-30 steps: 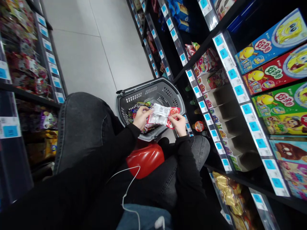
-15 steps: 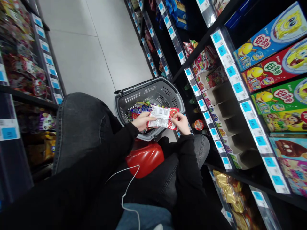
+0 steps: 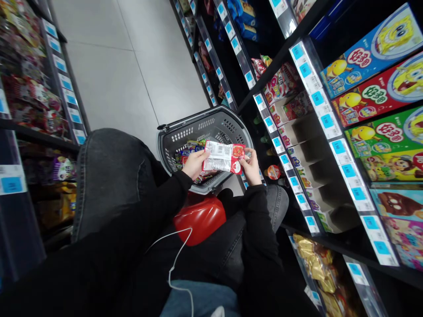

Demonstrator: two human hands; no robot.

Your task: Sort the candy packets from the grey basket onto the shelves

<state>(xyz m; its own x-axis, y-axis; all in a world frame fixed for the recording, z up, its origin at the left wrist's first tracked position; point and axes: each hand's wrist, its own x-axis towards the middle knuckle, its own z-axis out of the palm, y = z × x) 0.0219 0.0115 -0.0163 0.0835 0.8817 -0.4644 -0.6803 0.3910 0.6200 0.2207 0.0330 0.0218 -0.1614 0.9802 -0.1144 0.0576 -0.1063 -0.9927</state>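
Between my two hands I hold a red and white snack packet (image 3: 220,155), its printed back with a barcode turned up. My left hand (image 3: 194,164) pinches its left end. At the right end, my right hand (image 3: 251,166) grips it between thumb and fingers. Just beneath is a grey shopping basket (image 3: 211,115) with slotted walls, and several colourful snack packets (image 3: 187,154) lie inside it, partly hidden by my hands and the held packet.
A glossy red object (image 3: 200,220) sits between my legs, with a white cable (image 3: 172,268) in front. Shelves with price tags (image 3: 325,116) and cartoon snack boxes (image 3: 373,57) stand close on the right. Bagged snacks (image 3: 36,92) fill the left shelves. Grey tiled floor (image 3: 109,57) stretches ahead.
The packet has tilted and shifted slightly away from me, showing more of its red right end. My right fingers have moved round that end. The basket stays put.
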